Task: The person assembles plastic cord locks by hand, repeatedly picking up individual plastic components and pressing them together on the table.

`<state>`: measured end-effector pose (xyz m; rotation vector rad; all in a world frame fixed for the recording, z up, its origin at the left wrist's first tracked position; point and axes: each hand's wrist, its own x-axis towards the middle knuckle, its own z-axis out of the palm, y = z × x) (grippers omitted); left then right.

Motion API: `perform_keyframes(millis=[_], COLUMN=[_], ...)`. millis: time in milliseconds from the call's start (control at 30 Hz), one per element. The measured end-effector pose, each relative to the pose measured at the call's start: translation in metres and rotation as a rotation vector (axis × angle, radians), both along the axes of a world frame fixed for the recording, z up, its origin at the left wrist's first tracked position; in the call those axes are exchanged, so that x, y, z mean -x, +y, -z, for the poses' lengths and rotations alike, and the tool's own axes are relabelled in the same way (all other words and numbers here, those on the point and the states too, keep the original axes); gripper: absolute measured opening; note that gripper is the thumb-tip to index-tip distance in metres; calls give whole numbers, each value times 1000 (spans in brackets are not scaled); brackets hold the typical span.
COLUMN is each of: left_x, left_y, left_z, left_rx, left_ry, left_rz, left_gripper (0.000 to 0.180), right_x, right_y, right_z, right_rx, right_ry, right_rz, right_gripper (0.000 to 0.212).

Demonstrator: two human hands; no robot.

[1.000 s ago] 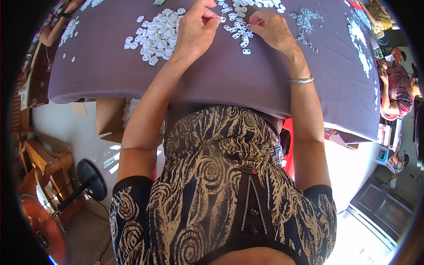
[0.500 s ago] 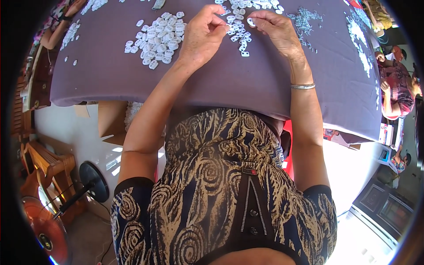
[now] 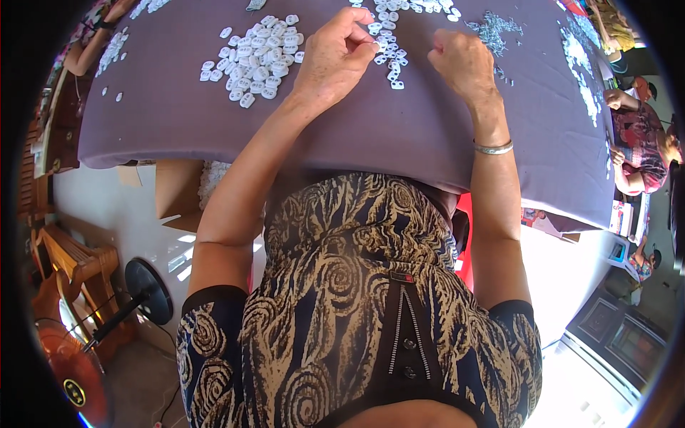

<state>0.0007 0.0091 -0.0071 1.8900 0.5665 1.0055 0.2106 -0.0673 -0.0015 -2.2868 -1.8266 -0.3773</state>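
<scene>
My left hand (image 3: 335, 57) is closed in a pinch, thumb and forefinger together on a small white plastic piece (image 3: 377, 47). Just right of its fingertips lies a loose trail of small white two-holed pieces (image 3: 396, 75). On its left spreads a heap of white oval plastic pieces (image 3: 260, 57) with dark marks. My right hand (image 3: 464, 64), a bangle (image 3: 494, 148) on its wrist, is curled with the fingers tucked under. Whatever it holds, if anything, is hidden. It is nearest to a scatter of small thin metallic pieces (image 3: 494, 30).
A purple cloth (image 3: 399, 135) covers the table. More white pieces (image 3: 589, 85) lie toward its right edge. Other people sit at the left and right, one in a dark red patterned top (image 3: 635, 132). An open cardboard box (image 3: 178, 189) and an orange fan (image 3: 75, 371) stand on the left.
My right hand has turned and curled, moving slightly right; the white piece that showed at its fingertips is out of sight. My left hand has shifted slightly right, still pinching.
</scene>
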Motion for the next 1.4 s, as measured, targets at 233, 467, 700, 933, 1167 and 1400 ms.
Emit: perform_keyframes(millis=[233, 467, 700, 933, 1167, 1400], left_x=[3, 1, 0, -4, -2, -2], left_y=[3, -2, -1, -1, -4, -7], left_z=[2, -6, 4, 11, 4, 0], left_rx=[0, 10, 124, 180, 175, 187], left_ry=[25, 72, 17, -36, -38, -3], left_rz=[-7, -17, -18, 38, 49, 76], left_gripper=[27, 28, 29, 34, 40, 41], right_x=[18, -14, 1, 18, 32, 38], right_y=[1, -1, -5, 4, 0, -4], right_z=[-5, 1, -5, -10, -19, -24], right_rx=[14, -171, 7, -160, -181, -170], right_ry=[310, 496, 571, 1301, 1379, 1190], right_rz=[-55, -300, -271, -322, -348, -350], right_gripper=[21, 16, 13, 8, 11, 14])
